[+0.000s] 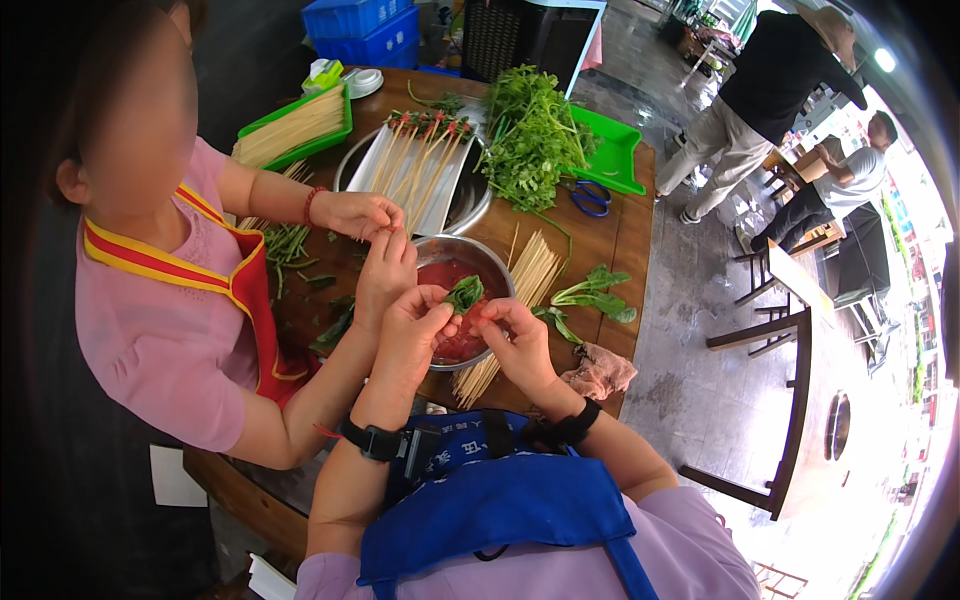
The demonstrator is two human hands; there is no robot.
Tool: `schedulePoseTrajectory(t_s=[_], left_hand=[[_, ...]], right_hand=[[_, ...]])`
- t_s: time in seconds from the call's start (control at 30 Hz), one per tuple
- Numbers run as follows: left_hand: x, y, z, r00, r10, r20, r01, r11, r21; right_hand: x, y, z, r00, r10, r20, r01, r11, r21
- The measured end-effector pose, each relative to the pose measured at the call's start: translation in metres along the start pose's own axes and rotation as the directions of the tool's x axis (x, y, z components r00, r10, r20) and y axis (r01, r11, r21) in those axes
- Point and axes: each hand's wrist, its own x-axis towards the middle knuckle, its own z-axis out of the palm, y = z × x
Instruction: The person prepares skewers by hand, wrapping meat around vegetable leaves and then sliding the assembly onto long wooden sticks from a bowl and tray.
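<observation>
Over a steel bowl (pixel 504 264) of red, wet, meat-like pieces (pixel 454 276), my left hand (pixel 411 321) pinches a folded green leaf (pixel 466 293) between thumb and fingers. My right hand (pixel 516 336) is beside it, thumb and fingertips together at the leaf's lower right. Whether something small sits in that pinch is hard to make out. Bamboo skewers (pixel 536 270) lie to the right of the bowl and run under its edge. Loose leafy stems (pixel 592 297) rest farther right, near a crumpled pink cloth (pixel 600 371).
At left a co-worker's hands (pixel 379 232) work close to mine. Behind the bowl, a white tray (pixel 367 176) with filled skewers (pixel 427 129) rests on a large metal basin (pixel 480 196). Leafy herbs (pixel 534 139), blue-handled scissors (pixel 591 198) and green trays (pixel 611 150) stand around on the wooden table (pixel 630 232).
</observation>
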Motion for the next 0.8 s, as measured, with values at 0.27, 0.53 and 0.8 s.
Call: schedulePoseTrajectory(t_s=[0.27, 0.53, 0.8], left_hand=[[0.002, -0.008, 0.002, 0.989, 0.149, -0.021, -0.140, 0.963, 0.231], [0.002, -0.022, 0.003, 0.911, 0.408, 0.058, -0.343, 0.673, 0.656], [-0.007, -0.014, 0.016, 0.779, 0.550, 0.301, -0.524, 0.309, 0.794]], right_hand=[[0.001, -0.020, -0.003, 0.903, -0.388, 0.182, 0.419, 0.711, -0.565], [0.001, -0.024, -0.010, 0.818, -0.492, 0.297, 0.554, 0.538, -0.636], [0.007, -0.039, -0.013, 0.806, -0.482, 0.344, 0.574, 0.494, -0.652]])
